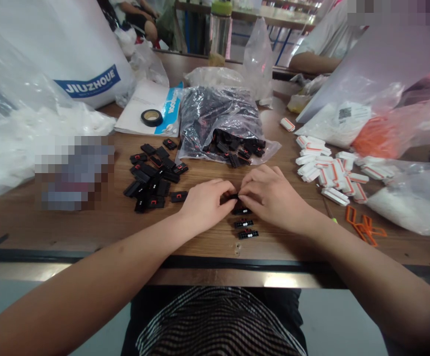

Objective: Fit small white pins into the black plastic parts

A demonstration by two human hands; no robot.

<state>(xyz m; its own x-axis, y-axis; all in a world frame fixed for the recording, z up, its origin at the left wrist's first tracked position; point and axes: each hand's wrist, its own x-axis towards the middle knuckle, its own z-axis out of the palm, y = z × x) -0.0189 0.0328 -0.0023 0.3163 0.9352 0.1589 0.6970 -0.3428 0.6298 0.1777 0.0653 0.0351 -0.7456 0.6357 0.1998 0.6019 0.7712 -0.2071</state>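
The left hand (pixel 208 200) and the right hand (pixel 274 195) are pinching one connector (pixel 232 196) between their fingertips, grips narrow, just above the table (pixel 200 247). Three more connectors (pixel 243 223) are lying in a column below. One loose piece (pixel 178 197) is lying beside the left hand, near a pile (pixel 155 180) too jumbled to count. One tape roll (pixel 151 124) is resting on one booklet (pixel 131 113); one bottle (pixel 220 37) is standing behind.

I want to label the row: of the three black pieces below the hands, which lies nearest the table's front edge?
The bottom black piece; the other two pieces lie farther up the table, closer to the right hand.
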